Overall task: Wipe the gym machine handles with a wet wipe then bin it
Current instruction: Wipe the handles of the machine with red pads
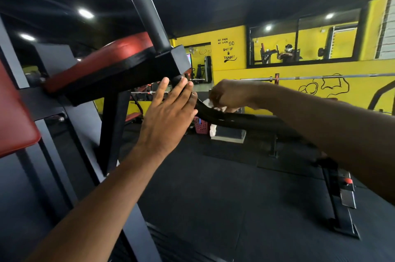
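Hands (2): left hand (168,110) flat, fingers straight; right hand (230,94) clenched round one wipe (207,103).
Handle (1): black handle (245,119), seemingly under the wipe.

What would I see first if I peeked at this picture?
Two hands meet in the middle: the left hand is flat and open by the black frame, and the right hand squeezes a white wet wipe on the black handle. Behind them glows a bright yellow wall with painted words, and a red pad sits up on the left.

Pink basket (201,127) on black floor mat (213,187); barbell (310,78) before yellow wall (230,31).
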